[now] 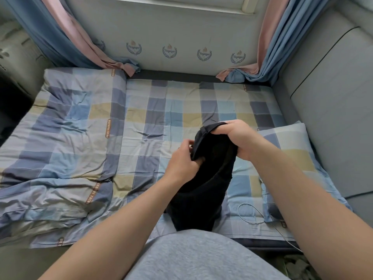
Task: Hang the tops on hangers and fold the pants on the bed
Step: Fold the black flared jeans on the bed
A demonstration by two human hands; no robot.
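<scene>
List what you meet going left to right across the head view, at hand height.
Rumpled quilt → left hand → black garment → right hand → pillow → grey padded panel.

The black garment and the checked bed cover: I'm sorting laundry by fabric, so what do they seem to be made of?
The black garment looks like a soft, matte knit, perhaps cotton jersey: it droops limply and shows no sheen. The checked bed cover looks like thin woven cotton or a blend, with a faint sheen: it holds fine creases.
</scene>
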